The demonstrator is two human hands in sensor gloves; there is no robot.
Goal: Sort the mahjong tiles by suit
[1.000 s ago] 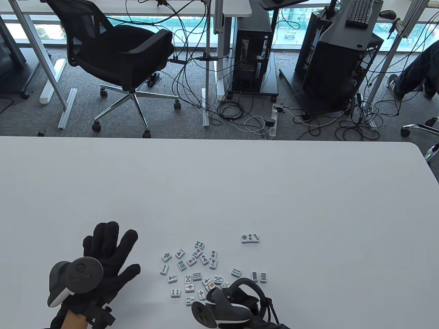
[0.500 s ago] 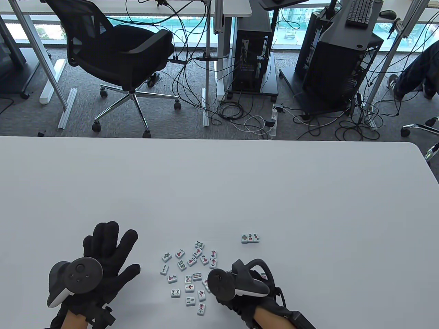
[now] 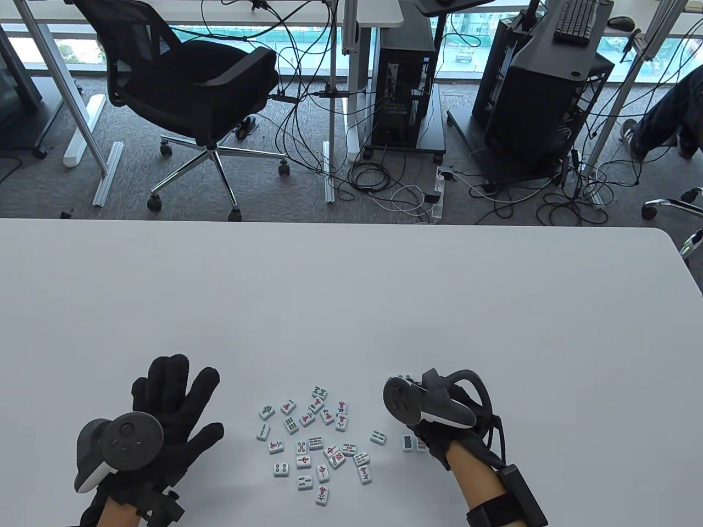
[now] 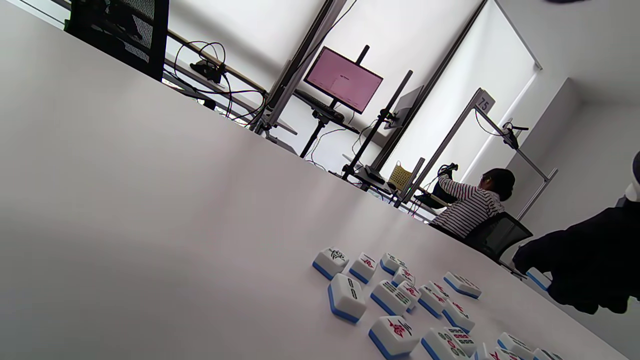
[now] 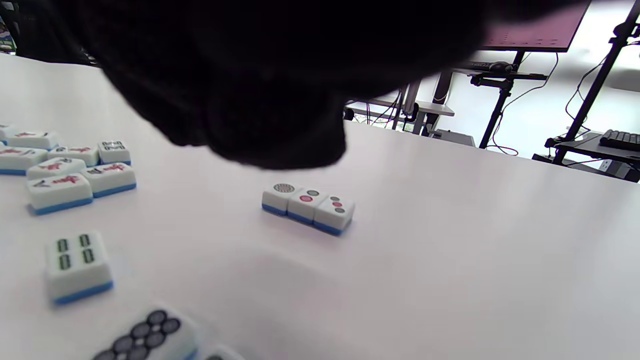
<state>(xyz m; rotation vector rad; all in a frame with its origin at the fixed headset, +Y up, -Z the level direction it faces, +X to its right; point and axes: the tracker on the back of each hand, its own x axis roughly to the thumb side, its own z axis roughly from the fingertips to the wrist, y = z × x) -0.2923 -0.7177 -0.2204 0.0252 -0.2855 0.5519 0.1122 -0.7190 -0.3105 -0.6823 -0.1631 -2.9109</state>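
Observation:
Several white mahjong tiles with blue backs (image 3: pixel 315 442) lie scattered face up near the table's front, also seen in the left wrist view (image 4: pixel 395 297). A row of three dot tiles (image 5: pixel 307 207) stands apart to the right. My right hand (image 3: pixel 439 406) hovers over that row and its tracker hides most of it from above. Its fingers (image 5: pixel 240 85) are a dark mass above the row, and I cannot see whether they hold a tile. Two dot tiles (image 3: pixel 407 442) and a bamboo tile (image 3: pixel 378 437) lie just below this hand. My left hand (image 3: pixel 176 395) lies flat, fingers spread, left of the pile.
The white table (image 3: pixel 351 302) stretches bare beyond the tiles. Behind its far edge stand an office chair (image 3: pixel 192 88), computer towers and floor cables. A seated person in a striped shirt (image 4: pixel 470 205) and a monitor (image 4: pixel 342 80) show in the left wrist view.
My right hand rose from the pile's near right side and travelled up and right to the three-tile row, uncovering several tiles. The left hand stayed still.

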